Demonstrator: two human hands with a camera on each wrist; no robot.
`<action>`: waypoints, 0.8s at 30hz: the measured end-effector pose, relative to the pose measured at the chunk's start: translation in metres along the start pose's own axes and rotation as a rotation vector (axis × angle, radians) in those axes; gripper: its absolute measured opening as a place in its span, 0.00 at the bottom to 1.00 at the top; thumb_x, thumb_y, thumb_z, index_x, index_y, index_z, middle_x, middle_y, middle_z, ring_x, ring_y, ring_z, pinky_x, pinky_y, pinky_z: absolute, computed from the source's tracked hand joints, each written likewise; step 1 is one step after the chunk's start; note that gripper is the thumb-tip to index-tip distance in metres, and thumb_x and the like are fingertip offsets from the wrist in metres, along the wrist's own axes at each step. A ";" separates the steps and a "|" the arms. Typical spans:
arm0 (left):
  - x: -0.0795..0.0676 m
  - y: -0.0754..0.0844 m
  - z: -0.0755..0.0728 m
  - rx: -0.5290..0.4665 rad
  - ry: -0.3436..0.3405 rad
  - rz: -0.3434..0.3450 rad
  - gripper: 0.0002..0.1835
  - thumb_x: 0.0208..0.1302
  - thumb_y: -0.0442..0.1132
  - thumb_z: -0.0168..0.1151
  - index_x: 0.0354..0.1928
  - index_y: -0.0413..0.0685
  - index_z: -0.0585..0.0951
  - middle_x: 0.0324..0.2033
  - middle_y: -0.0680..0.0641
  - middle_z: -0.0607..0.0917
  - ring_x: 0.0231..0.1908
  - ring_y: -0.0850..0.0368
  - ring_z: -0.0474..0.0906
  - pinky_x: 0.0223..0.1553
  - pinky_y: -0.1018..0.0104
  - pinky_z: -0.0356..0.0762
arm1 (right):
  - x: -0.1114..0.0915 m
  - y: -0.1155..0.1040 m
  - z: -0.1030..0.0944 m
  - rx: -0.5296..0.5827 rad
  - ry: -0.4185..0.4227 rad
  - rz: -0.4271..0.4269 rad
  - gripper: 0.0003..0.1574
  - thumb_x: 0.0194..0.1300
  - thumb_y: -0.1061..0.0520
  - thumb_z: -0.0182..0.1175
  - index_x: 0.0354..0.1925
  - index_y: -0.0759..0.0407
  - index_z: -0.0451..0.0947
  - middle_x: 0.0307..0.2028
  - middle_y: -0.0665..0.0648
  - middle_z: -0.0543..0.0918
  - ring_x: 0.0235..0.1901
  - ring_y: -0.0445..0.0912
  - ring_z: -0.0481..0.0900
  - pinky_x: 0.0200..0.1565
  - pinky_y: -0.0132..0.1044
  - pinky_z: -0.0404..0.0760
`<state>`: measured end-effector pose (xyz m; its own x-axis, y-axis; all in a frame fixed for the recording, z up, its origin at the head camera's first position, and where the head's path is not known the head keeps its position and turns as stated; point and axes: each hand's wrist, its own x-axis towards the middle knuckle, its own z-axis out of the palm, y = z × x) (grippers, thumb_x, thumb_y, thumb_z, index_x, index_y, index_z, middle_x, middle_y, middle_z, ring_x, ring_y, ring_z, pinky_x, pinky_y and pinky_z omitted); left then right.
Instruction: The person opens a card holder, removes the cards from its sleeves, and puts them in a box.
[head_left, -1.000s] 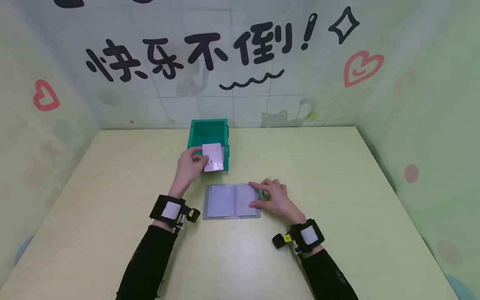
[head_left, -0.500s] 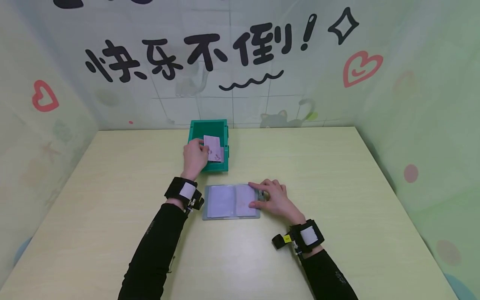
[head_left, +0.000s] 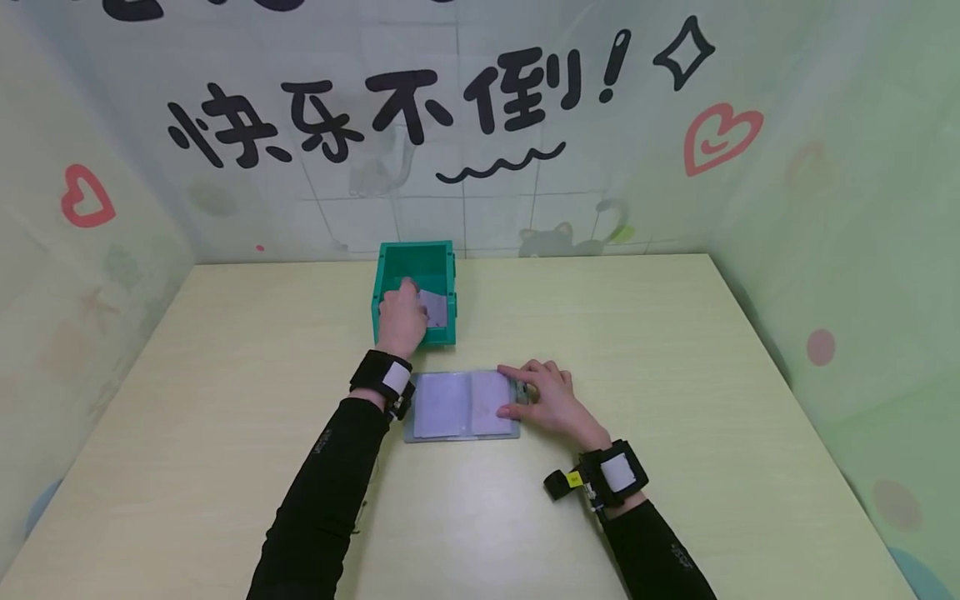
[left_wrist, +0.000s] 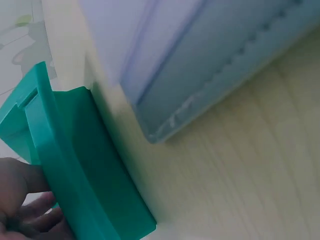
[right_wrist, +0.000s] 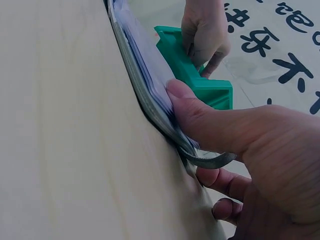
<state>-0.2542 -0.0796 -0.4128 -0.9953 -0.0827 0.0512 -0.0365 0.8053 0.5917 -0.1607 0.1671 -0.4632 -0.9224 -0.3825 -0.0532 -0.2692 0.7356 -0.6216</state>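
Observation:
My left hand (head_left: pixel 402 317) reaches down into a green plastic bin (head_left: pixel 452 290). Next to its fingers lie pale purple cards (head_left: pixel 436 309) inside the bin; whether the fingers grip one is hidden. In the left wrist view, the fingers (left_wrist: pixel 42 210) show beside the bin wall (left_wrist: pixel 95 165). Nearer me, an open card album (head_left: pixel 442 406) with clear sleeves and a grey cover lies flat. My right hand (head_left: pixel 553 400) holds its right edge. In the right wrist view, the thumb (right_wrist: pixel 185 97) presses the album's pages (right_wrist: pixel 145 60), with fingers under the cover's edge.
A pale wooden table (head_left: pixel 675 375) carries the bin near its back edge, with the album just in front. A printed backdrop (head_left: pixel 480 208) stands behind, and side panels (head_left: pixel 847 292) flank the table.
My left hand has moved forward and down into the bin with a patterned purple card it was pinching; that card is now mostly hidden by the hand. The right hand stays on the album.

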 end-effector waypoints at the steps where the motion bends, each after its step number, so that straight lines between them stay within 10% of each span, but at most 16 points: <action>1: -0.001 0.000 0.000 0.021 -0.007 0.008 0.12 0.71 0.30 0.55 0.53 0.30 0.79 0.45 0.31 0.85 0.42 0.35 0.85 0.40 0.48 0.84 | 0.000 0.000 0.000 -0.001 0.001 0.000 0.43 0.57 0.44 0.74 0.69 0.49 0.73 0.47 0.56 0.78 0.49 0.51 0.64 0.49 0.43 0.54; 14: -0.009 -0.003 0.000 0.053 -0.083 0.033 0.20 0.69 0.30 0.51 0.16 0.43 0.66 0.14 0.49 0.62 0.18 0.53 0.67 0.19 0.66 0.59 | -0.001 -0.006 -0.001 0.001 0.006 0.019 0.40 0.60 0.44 0.72 0.68 0.48 0.74 0.46 0.56 0.78 0.50 0.52 0.65 0.51 0.45 0.56; 20: -0.037 -0.002 -0.009 -0.045 -0.028 0.199 0.12 0.70 0.31 0.53 0.37 0.31 0.84 0.31 0.37 0.84 0.33 0.46 0.76 0.34 0.60 0.74 | 0.002 -0.009 0.000 -0.005 0.047 0.032 0.36 0.59 0.44 0.73 0.63 0.51 0.77 0.43 0.57 0.79 0.48 0.54 0.67 0.50 0.47 0.57; 24: -0.067 -0.005 -0.013 -0.156 -0.190 0.199 0.13 0.71 0.34 0.55 0.48 0.35 0.85 0.38 0.39 0.86 0.35 0.49 0.76 0.35 0.62 0.75 | 0.007 -0.010 0.000 -0.017 0.064 0.043 0.33 0.57 0.44 0.74 0.58 0.51 0.79 0.39 0.55 0.78 0.45 0.53 0.69 0.50 0.47 0.58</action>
<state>-0.1865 -0.0863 -0.4089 -0.9810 0.1905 0.0359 0.1604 0.6939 0.7020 -0.1645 0.1569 -0.4575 -0.9489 -0.3143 -0.0291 -0.2332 0.7603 -0.6063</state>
